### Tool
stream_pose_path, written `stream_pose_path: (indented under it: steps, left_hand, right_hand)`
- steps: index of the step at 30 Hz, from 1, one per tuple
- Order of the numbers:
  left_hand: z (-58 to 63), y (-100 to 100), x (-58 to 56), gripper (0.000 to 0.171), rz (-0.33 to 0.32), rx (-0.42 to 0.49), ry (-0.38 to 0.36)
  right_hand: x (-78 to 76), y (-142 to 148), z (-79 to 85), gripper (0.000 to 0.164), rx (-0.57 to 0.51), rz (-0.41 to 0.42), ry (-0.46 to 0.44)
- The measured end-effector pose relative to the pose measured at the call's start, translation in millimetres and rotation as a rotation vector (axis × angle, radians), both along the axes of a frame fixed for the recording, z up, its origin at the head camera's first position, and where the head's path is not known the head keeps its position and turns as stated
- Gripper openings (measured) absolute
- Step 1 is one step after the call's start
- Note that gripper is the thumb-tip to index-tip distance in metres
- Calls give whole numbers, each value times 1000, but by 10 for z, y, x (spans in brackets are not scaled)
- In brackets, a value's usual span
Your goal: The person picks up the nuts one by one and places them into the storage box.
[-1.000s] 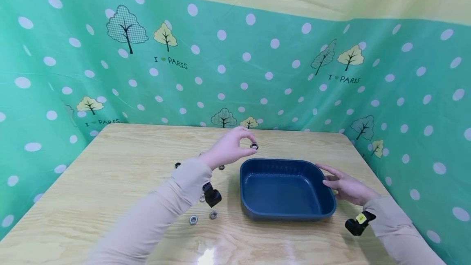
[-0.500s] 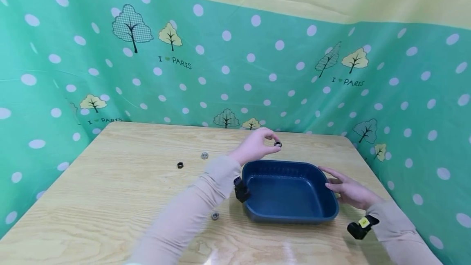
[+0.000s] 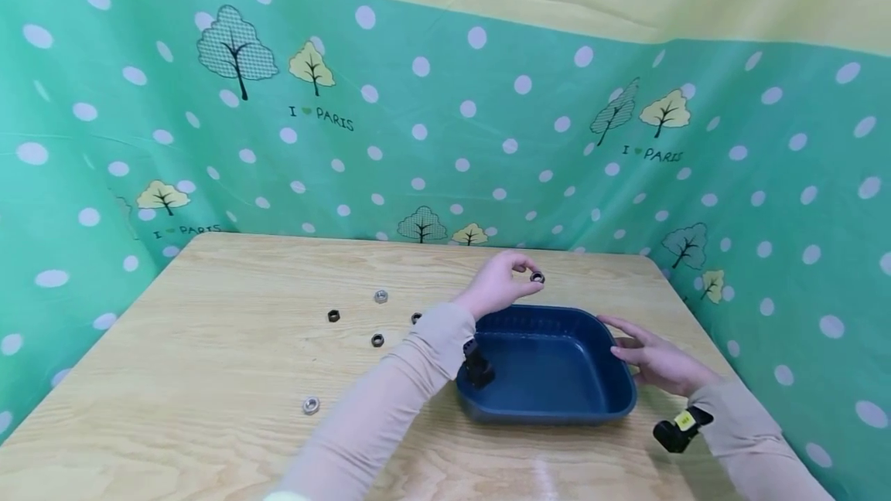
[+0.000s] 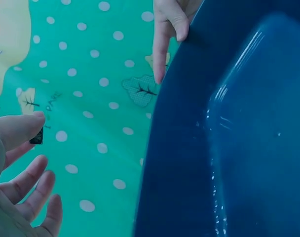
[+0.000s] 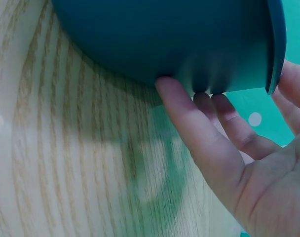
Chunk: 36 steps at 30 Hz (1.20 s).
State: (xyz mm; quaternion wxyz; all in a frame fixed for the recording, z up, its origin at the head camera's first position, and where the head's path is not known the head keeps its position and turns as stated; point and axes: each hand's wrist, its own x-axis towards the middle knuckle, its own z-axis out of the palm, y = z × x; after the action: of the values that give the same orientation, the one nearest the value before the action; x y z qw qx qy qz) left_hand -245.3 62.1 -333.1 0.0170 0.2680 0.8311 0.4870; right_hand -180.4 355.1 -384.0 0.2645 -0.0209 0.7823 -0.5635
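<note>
A small, dark nut (image 4: 37,138) is near the blue basin's (image 3: 553,373) far rim, pinched between the left hand's (image 3: 496,284) thumb and finger; the right hand (image 3: 660,356) grips the basin's side.

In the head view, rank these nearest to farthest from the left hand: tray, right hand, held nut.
1. Held nut: pinched in the left hand.
2. Tray: just below it in view.
3. Right hand: at the tray's right side.
</note>
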Motion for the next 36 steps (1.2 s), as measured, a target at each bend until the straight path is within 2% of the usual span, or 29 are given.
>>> stream_pose_path:
  steps: [7, 15, 25, 29, 36]
  left_hand:
    - [-143, 97, -47, 13, 13, 38, -23]
    - [-259, 205, -74, 18, 8, 34, -28]
    - [-422, 292, -24, 16, -23, -37, 40]
    - [-445, 352, -24, 18, -27, -64, 64]
    - [-480, 438, -14, 16, -98, -145, 120]
  right_hand:
    - [-2, 26, -36, 65, -34, 30, 0]
    - [-4, 25, -43, 67, -22, 10, -4]
    - [-7, -26, -36, 67, -34, 14, -18]
    - [-20, -8, -38, 67, -38, 21, -15]
    - [-19, 38, -15, 66, -44, 31, -14]
